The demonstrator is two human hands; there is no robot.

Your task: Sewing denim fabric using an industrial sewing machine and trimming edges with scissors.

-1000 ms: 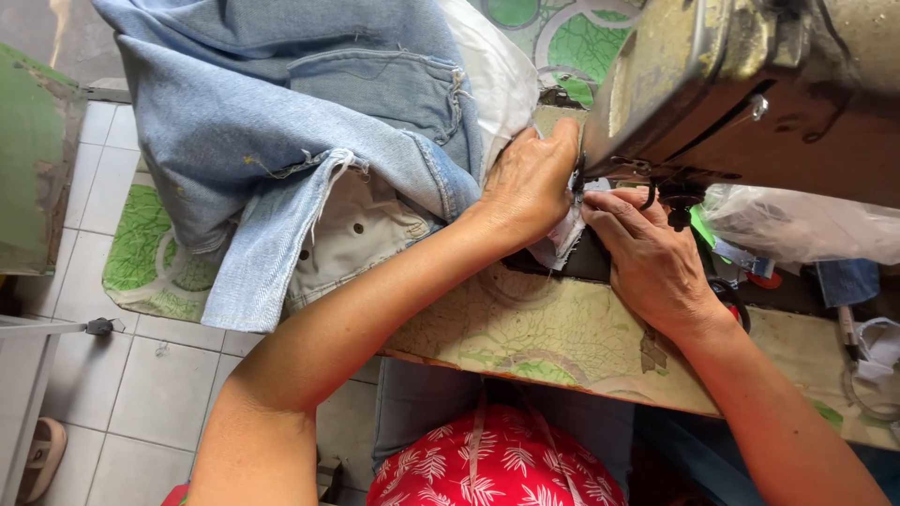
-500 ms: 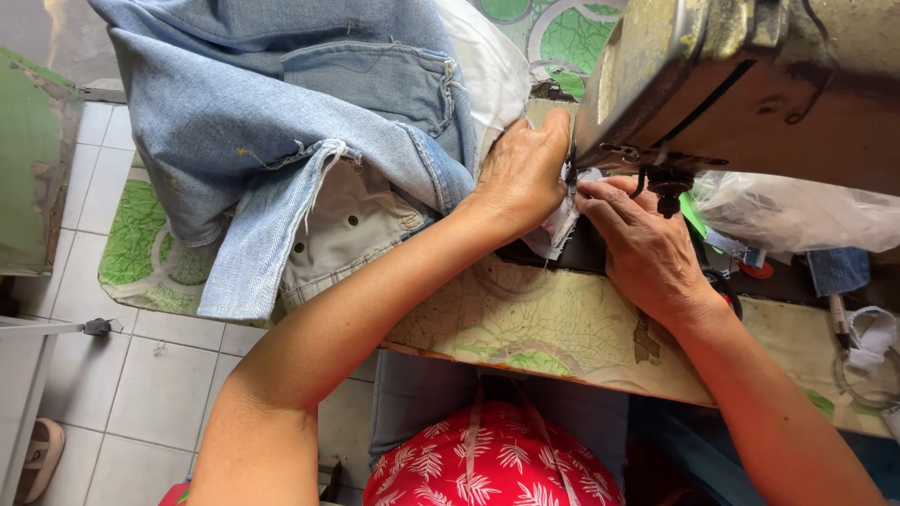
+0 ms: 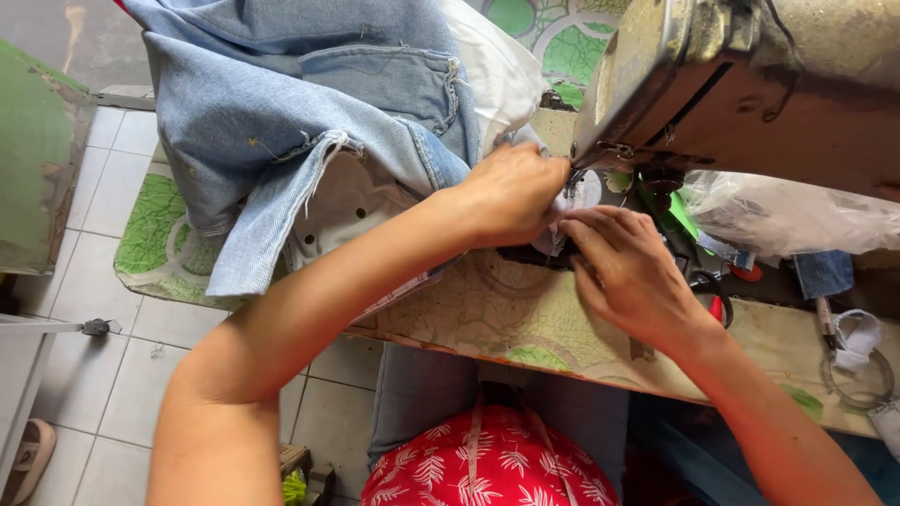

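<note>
Two hands pressing pale cloth under the head of an old sewing machine.

Left hand curled, fingertips pinching the pale cloth just beside the needle area; right hand flat, fingers together, pressed down on the same cloth from the near side, touching the left. Blue denim garment heaped left of the machine, draped over the edge of the green-patterned table, white lining showing. Crumpled clear plastic bag to the right, beneath the machine arm. Grey tiled floor below.
</note>
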